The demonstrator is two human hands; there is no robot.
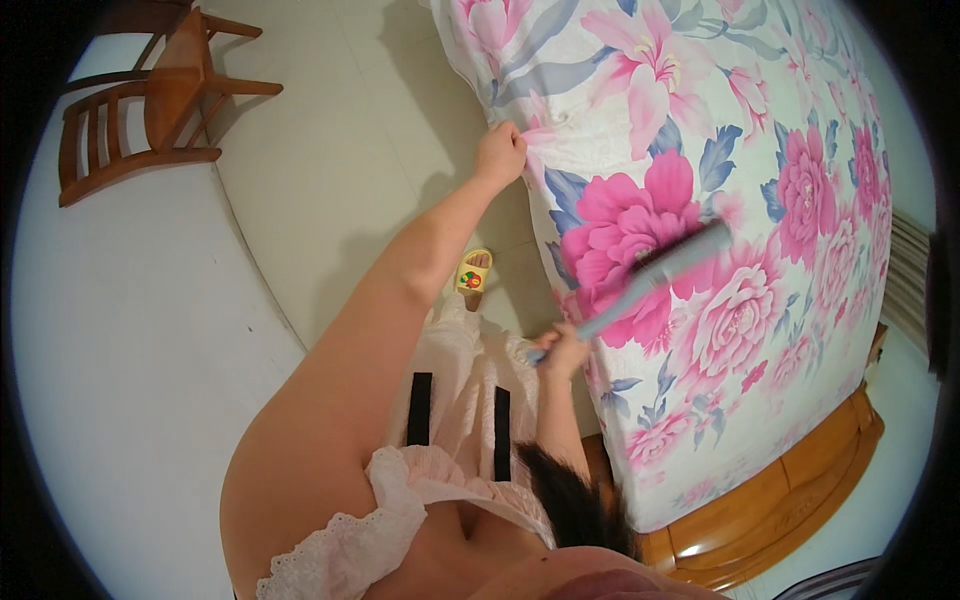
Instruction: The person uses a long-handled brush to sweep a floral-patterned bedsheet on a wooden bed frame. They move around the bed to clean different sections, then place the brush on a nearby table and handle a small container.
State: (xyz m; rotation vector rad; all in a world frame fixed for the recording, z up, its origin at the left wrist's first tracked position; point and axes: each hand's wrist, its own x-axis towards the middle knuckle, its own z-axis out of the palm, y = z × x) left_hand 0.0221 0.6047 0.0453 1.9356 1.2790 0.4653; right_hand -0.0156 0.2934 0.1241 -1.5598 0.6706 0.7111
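At twelve o'clock your left hand [500,152] pinches the edge of the flowery sheet [740,320], maybe to make it tight, and at four your right hand [563,350] curls round the gray brush [655,273], likely so its head reaches over the sheet at three.
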